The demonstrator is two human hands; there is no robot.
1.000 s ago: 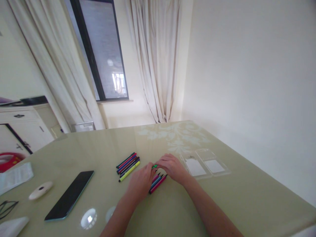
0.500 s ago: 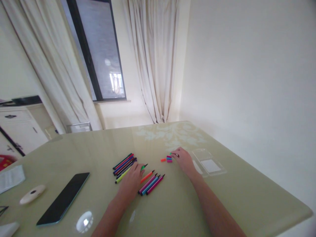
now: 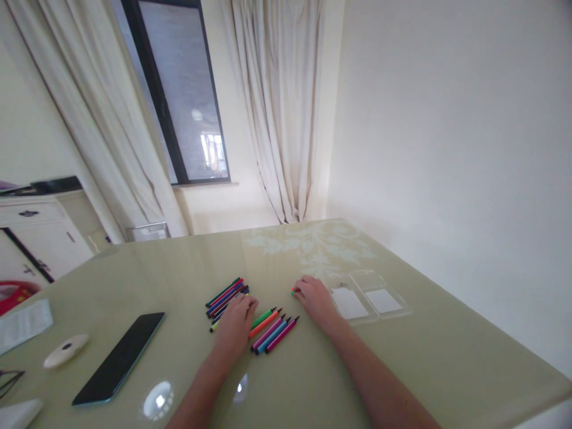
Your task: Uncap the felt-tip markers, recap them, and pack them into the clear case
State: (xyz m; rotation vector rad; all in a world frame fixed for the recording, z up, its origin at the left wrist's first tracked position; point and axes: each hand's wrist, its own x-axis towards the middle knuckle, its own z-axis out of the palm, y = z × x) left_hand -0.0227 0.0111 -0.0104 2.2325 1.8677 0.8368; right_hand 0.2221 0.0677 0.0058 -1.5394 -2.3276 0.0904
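My left hand [image 3: 238, 320] has its fingers curled over a yellow-green marker [image 3: 215, 327], which is mostly hidden beneath it. To its right lie a green marker [image 3: 263, 318], an orange marker [image 3: 265, 325] and several pink and blue ones, their dark tips bare. Several dark, red and blue markers [image 3: 224, 293] form a row beyond the hand on the left. My right hand [image 3: 314, 298] is closed in a pinch low over the table, with a small green cap [image 3: 292, 292] at its fingertips. The other caps are mostly hidden behind these fingers.
A clear plastic case [image 3: 385, 301] with white inserts lies open to the right of my right hand. On the left are a black phone [image 3: 120, 359], a whitish oval object [image 3: 66, 351] and a pale packet [image 3: 25, 325]. The wall borders the table's right edge.
The green marker has left my left hand and now lies beside the orange one. My right hand has shifted left and covers the loose caps; my left hand has moved slightly left.
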